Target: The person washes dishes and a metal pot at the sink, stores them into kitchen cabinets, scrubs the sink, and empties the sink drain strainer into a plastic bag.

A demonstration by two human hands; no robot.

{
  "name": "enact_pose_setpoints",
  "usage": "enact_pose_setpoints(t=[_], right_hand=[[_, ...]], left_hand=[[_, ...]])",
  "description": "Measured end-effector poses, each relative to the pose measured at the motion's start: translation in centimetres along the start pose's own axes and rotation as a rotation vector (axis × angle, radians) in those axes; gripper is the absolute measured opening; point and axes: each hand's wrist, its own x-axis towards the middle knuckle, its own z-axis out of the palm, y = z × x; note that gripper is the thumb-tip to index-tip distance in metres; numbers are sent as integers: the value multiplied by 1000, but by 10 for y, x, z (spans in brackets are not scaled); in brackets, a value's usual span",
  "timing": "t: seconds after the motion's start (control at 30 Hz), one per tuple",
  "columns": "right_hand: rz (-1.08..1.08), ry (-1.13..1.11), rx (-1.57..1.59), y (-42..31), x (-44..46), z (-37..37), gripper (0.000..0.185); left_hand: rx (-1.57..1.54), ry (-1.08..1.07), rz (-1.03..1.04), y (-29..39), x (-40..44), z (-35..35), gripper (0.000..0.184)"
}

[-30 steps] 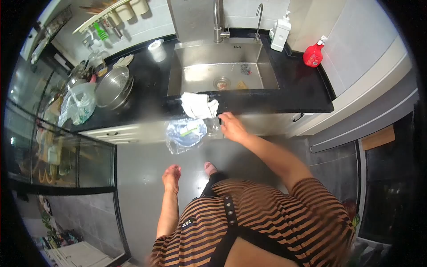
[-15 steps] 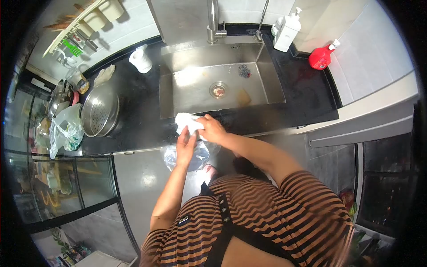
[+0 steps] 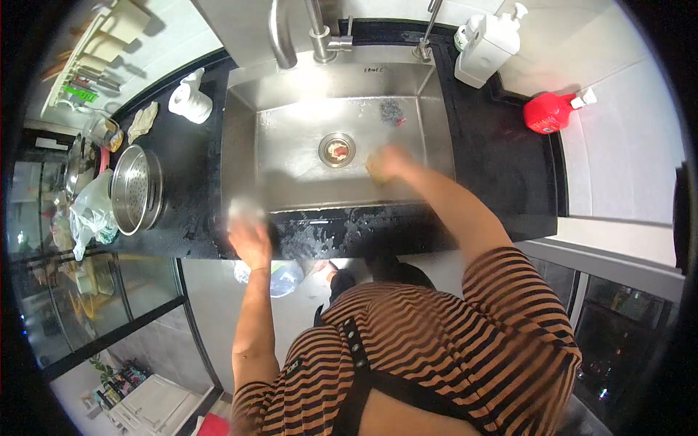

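My left hand (image 3: 249,242) is at the counter's front edge, left of the sink, with a blurred white cloth (image 3: 246,212) under its fingers. Inside the steel sink (image 3: 291,174), my right hand (image 3: 398,161) reaches down to a yellowish-brown item (image 3: 376,168) near the right side of the basin; its fingers are smeared by motion. Reddish scraps (image 3: 337,150) lie in the drain. A grey scourer-like clump (image 3: 391,111) rests at the back right of the basin. Water wets the black counter (image 3: 363,227) in front of the sink.
Left on the counter are a white roll (image 3: 190,104), a steel strainer (image 3: 134,190), a plastic bag (image 3: 92,211) and a light cloth (image 3: 142,122). A white pump bottle (image 3: 488,52) and red spray bottle (image 3: 549,113) stand right. The faucet (image 3: 320,40) rises behind the sink.
My hands, together on the white cloth half a second ago, have parted: the left moved left with the cloth, the right into the sink. The view has shifted closer over the sink.
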Motion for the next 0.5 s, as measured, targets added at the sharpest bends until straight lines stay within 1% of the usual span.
enact_pose_setpoints(t=[0.03, 0.1, 0.17, 0.2, 0.3, 0.33, 0.37, 0.4, 0.43, 0.47, 0.5], right_hand=[[30, -11, 27, 9, 4, -1, 51], [73, 39, 0, 17, -8, 5, 60], [-27, 85, 71, 26, 20, 57, 63], [-21, 177, 99, 25, 32, 72, 51], [-17, -53, 352, 4, 45, 24, 38], [2, 51, 442, 1, 46, 0, 33], [20, 183, 423, 1, 45, -26, 33], [65, 333, 316, 8, 58, -39, 39], [140, 383, 232, 14, 65, -59, 44], [123, 403, 210, 30, 81, -65, 50], [136, 430, 274, 39, 88, -69, 51]], left_hand=[[48, 8, -1, 5, 0, 3, 37], [142, 36, -11, 5, -1, 12, 37], [186, 35, -30, 12, -1, 11, 38], [171, 55, -25, 7, -2, 16, 38], [137, 53, -61, 9, -1, 15, 39], [135, 54, -54, 6, -2, 17, 40], [131, 64, -54, 7, -2, 17, 40], [132, 58, -57, 9, -1, 16, 39], [135, 53, -59, 11, 0, 15, 39], [131, 55, -49, 10, -1, 16, 40], [128, 57, -39, 9, -1, 16, 40]])
